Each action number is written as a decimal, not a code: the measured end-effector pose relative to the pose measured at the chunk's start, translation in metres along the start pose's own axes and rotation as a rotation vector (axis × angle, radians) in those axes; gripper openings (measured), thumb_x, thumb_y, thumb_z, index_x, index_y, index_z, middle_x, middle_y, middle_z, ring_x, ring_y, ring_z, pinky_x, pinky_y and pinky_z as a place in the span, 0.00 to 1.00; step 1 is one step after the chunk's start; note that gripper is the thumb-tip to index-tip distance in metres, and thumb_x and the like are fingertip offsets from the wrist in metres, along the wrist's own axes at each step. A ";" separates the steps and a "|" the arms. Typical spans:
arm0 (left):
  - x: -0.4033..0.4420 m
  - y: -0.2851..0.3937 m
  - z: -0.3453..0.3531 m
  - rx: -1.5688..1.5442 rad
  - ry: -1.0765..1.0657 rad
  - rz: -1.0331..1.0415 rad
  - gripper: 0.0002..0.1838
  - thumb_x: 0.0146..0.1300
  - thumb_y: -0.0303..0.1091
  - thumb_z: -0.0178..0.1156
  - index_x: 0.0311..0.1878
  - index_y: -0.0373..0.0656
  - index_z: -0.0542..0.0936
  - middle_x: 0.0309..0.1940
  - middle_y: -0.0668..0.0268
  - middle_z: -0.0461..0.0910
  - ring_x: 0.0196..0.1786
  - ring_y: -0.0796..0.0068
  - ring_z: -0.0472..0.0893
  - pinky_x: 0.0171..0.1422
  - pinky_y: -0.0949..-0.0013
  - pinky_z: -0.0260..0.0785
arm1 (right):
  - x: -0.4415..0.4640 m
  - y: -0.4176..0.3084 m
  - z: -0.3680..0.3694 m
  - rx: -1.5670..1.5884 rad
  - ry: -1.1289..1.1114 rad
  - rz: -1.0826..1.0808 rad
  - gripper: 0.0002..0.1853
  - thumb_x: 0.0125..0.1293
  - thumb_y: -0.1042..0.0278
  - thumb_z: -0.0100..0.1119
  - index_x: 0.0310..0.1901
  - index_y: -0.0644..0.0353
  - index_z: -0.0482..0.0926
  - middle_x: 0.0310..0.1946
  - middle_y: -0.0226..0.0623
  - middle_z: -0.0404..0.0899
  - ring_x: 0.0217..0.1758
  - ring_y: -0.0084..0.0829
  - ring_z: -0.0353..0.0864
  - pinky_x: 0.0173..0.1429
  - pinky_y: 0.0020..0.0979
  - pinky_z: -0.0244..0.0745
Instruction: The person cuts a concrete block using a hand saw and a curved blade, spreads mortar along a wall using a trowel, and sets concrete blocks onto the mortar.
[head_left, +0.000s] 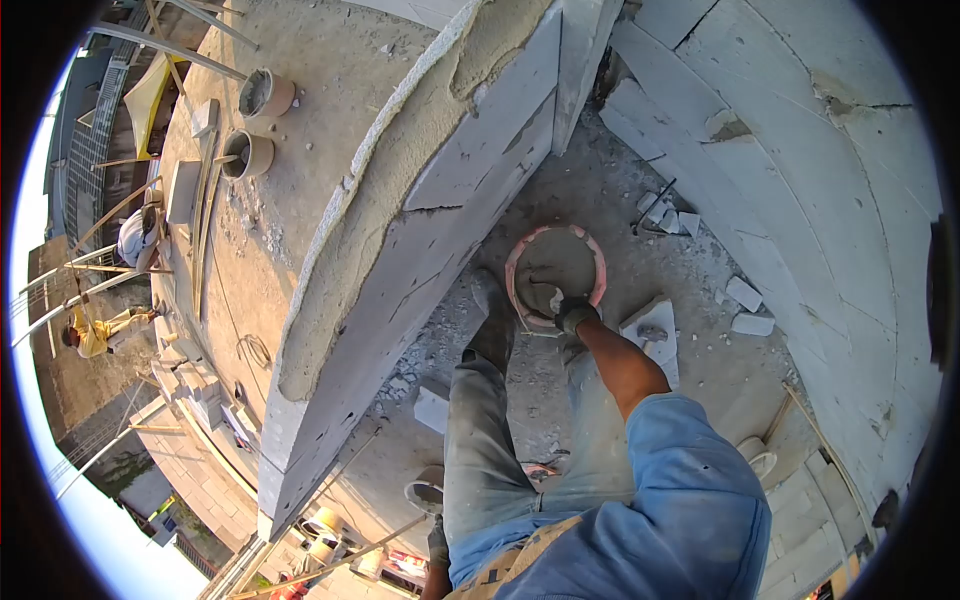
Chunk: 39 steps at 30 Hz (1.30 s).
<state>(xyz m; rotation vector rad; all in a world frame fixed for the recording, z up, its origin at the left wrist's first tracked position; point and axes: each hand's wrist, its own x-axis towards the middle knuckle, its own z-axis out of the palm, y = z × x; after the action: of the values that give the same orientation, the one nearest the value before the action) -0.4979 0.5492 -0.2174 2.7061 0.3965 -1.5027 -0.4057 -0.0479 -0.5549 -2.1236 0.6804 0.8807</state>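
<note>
My right hand (575, 316), in a dark glove, reaches down to the near rim of a round reddish tub (600, 262). It is closed on what looks like a trowel (552, 296), its far part in the grey wet mortar (562, 256) filling the tub. The tub stands on the floor in front of my feet. Low at the left, my gloved left hand (437, 543) hangs beside a small bucket (424, 492); its fingers are too unclear to read. To my left runs a block wall with a thick layer of mortar (385, 225) spread along its top.
A mallet (652, 333) lies on a white block (668, 362) right of the tub. Broken blocks (744, 294) lie near the right-hand wall (800, 190). Beyond the left wall are two buckets (254, 155), planks (205, 225) and two other people (138, 238).
</note>
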 end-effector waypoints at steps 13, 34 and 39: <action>0.068 0.047 -0.027 0.488 0.057 0.421 0.34 0.66 0.33 0.52 0.75 0.37 0.59 0.66 0.50 0.71 0.54 0.61 0.80 0.48 0.61 0.75 | -0.209 0.048 -0.115 0.821 -0.117 -0.293 0.15 0.68 0.62 0.66 0.54 0.55 0.84 0.39 0.26 0.86 0.37 0.18 0.81 0.43 0.25 0.78; 0.135 0.188 -0.056 -0.612 0.100 0.119 0.15 0.72 0.44 0.54 0.43 0.42 0.82 0.36 0.53 0.84 0.37 0.53 0.84 0.38 0.51 0.73 | -0.293 -0.111 -0.612 -0.520 0.885 -0.150 0.27 0.58 0.57 0.66 0.60 0.52 0.78 0.56 0.44 0.80 0.60 0.45 0.78 0.61 0.43 0.75; 0.132 0.165 -0.061 -1.072 -0.027 0.025 0.23 0.74 0.51 0.53 0.64 0.47 0.76 0.47 0.70 0.80 0.42 0.75 0.80 0.40 0.68 0.68 | -0.288 -0.129 -0.617 -0.793 0.855 0.012 0.28 0.60 0.56 0.64 0.64 0.48 0.76 0.59 0.44 0.78 0.60 0.46 0.78 0.61 0.46 0.74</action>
<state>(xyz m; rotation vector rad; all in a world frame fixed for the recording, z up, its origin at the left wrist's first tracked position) -0.3427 0.4259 -0.3129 1.8109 0.8486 -0.8871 -0.2682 -0.3986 0.0268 -3.2621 0.8277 0.1811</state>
